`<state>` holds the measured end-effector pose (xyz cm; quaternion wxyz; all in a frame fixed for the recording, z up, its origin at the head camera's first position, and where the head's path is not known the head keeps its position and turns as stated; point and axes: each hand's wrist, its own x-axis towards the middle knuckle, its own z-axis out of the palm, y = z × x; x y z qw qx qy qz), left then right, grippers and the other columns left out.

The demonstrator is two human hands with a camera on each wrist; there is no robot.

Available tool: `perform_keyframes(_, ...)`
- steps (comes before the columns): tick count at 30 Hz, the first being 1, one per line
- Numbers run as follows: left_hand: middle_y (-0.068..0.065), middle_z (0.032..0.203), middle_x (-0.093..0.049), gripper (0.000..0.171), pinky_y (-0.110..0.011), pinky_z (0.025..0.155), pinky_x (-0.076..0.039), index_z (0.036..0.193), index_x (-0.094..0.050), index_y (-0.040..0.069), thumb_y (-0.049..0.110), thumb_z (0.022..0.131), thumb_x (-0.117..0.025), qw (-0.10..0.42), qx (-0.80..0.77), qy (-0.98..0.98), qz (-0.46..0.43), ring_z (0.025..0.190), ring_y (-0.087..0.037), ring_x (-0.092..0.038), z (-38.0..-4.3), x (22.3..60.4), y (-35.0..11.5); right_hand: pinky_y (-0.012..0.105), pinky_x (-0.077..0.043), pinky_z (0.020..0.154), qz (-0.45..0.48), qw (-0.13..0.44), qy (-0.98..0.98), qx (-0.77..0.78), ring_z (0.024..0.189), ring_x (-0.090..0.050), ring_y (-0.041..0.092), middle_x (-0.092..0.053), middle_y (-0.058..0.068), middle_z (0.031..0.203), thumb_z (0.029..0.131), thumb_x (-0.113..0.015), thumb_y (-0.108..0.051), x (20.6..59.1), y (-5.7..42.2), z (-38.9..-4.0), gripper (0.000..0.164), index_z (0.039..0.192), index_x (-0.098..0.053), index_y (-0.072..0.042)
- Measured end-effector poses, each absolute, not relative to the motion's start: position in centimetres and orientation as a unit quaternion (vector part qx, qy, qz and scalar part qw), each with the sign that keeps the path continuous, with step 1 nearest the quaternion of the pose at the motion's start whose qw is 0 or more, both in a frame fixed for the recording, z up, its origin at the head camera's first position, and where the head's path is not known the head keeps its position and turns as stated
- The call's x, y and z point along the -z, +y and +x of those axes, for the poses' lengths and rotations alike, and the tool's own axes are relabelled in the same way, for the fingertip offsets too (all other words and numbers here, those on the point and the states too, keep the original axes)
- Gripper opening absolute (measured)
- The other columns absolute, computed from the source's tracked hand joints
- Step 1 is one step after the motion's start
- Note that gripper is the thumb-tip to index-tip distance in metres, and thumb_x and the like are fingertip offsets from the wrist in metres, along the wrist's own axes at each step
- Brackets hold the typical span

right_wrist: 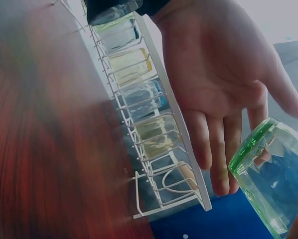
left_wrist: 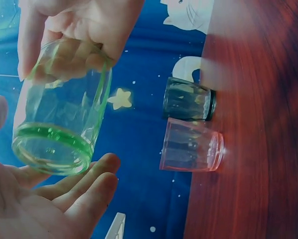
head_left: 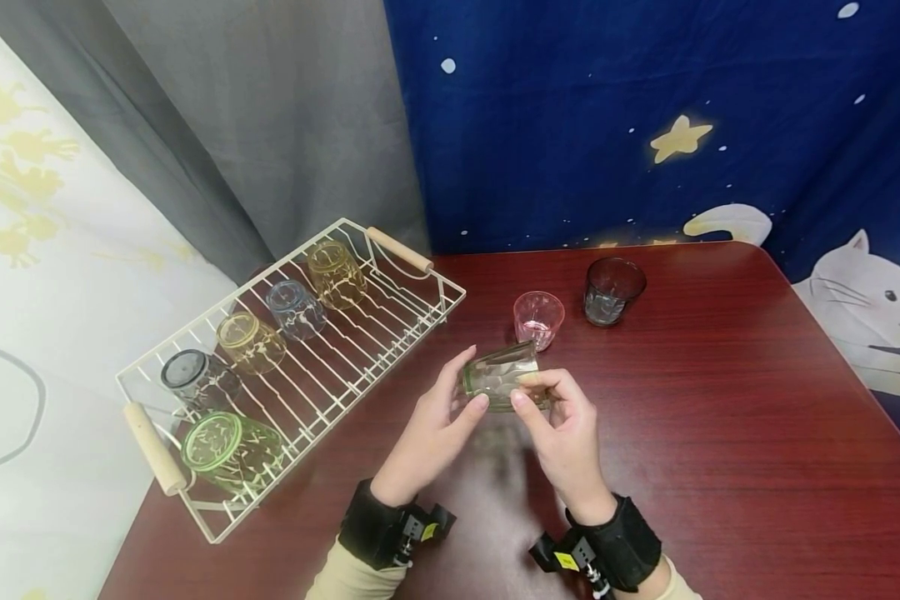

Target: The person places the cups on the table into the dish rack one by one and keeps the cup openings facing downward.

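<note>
A clear green-tinted glass [head_left: 498,375] lies tilted on its side in the air above the table, its thick green base toward the left. My right hand [head_left: 566,425] grips it near the rim end, fingers partly inside the mouth in the left wrist view. Around the base end, my left hand [head_left: 431,425] is spread with fingers extended; the right wrist view shows its open palm [right_wrist: 214,69]. Just beyond the glass stand a pink glass [head_left: 538,315] and a dark grey glass [head_left: 613,290], both upright on the table.
To the left is a white wire rack with wooden handles [head_left: 153,450]. Upside down in it are a green glass [head_left: 232,450], a grey glass [head_left: 198,379], a yellow glass [head_left: 251,343], a blue glass [head_left: 296,310] and an amber glass [head_left: 337,275]. Curtains [head_left: 540,125] hang behind the table.
</note>
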<state>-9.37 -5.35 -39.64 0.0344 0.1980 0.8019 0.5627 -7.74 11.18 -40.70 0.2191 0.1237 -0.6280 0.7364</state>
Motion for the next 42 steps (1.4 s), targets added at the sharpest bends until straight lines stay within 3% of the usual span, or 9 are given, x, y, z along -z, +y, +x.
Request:
perform_keyframes(4, -0.008, 0.140, -0.055, 0.056, -0.038, 0.106, -0.049, 0.151, -0.028, 0.024, 0.027, 0.100, -0.052, 0.043, -0.565, 0.805, 0.177, 0.128, -0.019, -0.057, -9.4, 39.6, -5.2, 0.014, -0.047, 0.077, 0.129, 0.213, -0.631, -0.735, 0.086, -0.059, 0.000, -0.065, -0.011, 0.093, 0.085, -0.059, 0.014, 41.0, 10.9, -7.6, 0.014, 0.099, -0.057, 0.011)
perform_keyframes(7, -0.007, 0.138, -0.056, 0.056, -0.037, 0.105, -0.049, 0.151, -0.028, 0.025, 0.029, 0.100, -0.052, 0.042, -0.568, 0.805, 0.165, 0.126, -0.017, -0.058, -9.5, 39.5, -5.0, 0.013, -0.047, 0.077, 0.133, 0.210, -0.628, -0.738, 0.087, -0.059, 0.000, -0.064, -0.010, 0.094, 0.085, -0.058, 0.016, 41.1, 10.7, -7.5, 0.013, 0.097, -0.054, 0.015)
perform_keyframes(18, -0.008, 0.137, -0.055, 0.057, -0.038, 0.100, -0.052, 0.150, -0.030, 0.023, 0.026, 0.099, -0.055, 0.030, -0.593, 0.791, 0.144, 0.122, -0.019, -0.059, -9.3, 39.5, -4.5, 0.012, -0.049, 0.075, 0.096, 0.182, -0.637, -0.743, 0.086, -0.059, 0.000, -0.062, -0.009, 0.092, 0.086, -0.057, 0.014, 40.9, 10.7, -7.3, 0.014, 0.098, -0.050, 0.017)
perform_keyframes(26, -0.013, 0.144, -0.051, 0.057, -0.044, 0.102, -0.050, 0.149, -0.032, 0.018, 0.022, 0.098, -0.056, 0.023, -0.621, 0.773, 0.124, 0.129, -0.024, -0.055, -9.2, 39.5, -4.3, 0.013, -0.049, 0.075, 0.082, 0.170, -0.639, -0.746, 0.085, -0.059, 0.001, -0.061, -0.009, 0.090, 0.085, -0.059, 0.014, 40.8, 10.8, -7.2, 0.013, 0.095, -0.050, 0.015)
perform_keyframes(35, -0.015, 0.129, -0.058, 0.057, -0.028, 0.092, -0.055, 0.146, -0.035, 0.014, 0.017, 0.095, -0.061, -0.013, -0.637, 0.763, 0.107, 0.112, -0.024, -0.062, -9.5, 38.9, -4.2, 0.013, -0.050, 0.071, 0.087, 0.157, -0.634, -0.752, 0.082, -0.062, 0.001, -0.064, -0.010, 0.086, 0.085, -0.060, 0.013, 40.7, 10.8, -7.4, 0.012, 0.092, -0.050, 0.015)
perform_keyframes(42, -0.013, 0.126, -0.056, 0.059, -0.024, 0.087, -0.052, 0.144, -0.038, 0.016, 0.017, 0.091, -0.065, -0.042, -0.635, 0.764, 0.103, 0.105, -0.019, -0.057, -9.5, 38.5, -4.7, 0.016, -0.054, 0.076, 0.096, 0.132, -0.658, -0.735, 0.087, -0.064, 0.005, -0.065, -0.007, 0.090, 0.088, -0.065, 0.001, 40.9, 11.0, -7.6, 0.013, 0.095, -0.058, 0.009)
